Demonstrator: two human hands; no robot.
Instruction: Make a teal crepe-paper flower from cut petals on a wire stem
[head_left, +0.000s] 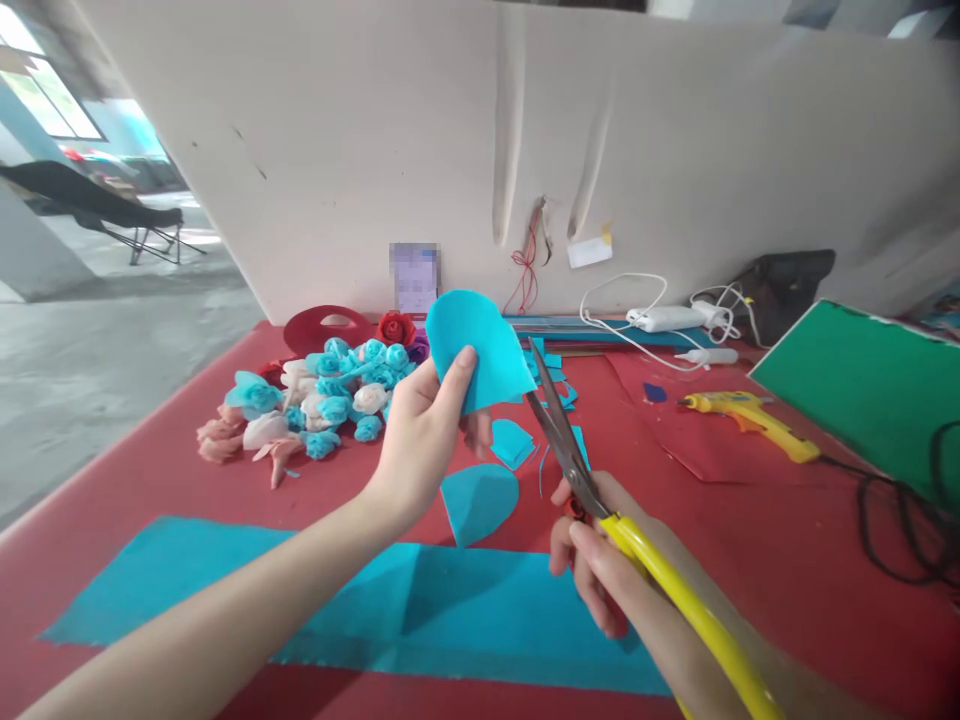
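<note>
My left hand (431, 410) pinches a blue petal-shaped piece (480, 340), rounded at the top, between thumb and fingers above the table. In my right hand (607, 560) are scissors (574, 465) with yellow handles, their blades slightly apart and pointing up beside the piece's lower right corner. Below my hands, another rounded blue piece (481, 502) lies on the red surface, with a smaller blue piece (512, 443) just behind it. A long blue strip (375, 610) stretches across the front, partly covered by my left forearm.
At the left is a pile of blue, white and pink flowers (330, 395). A yellow glue gun (754, 415) and a green board (870, 390) are on the right. A white power strip (664, 318) with cables lies by the back wall, near a phone (415, 278).
</note>
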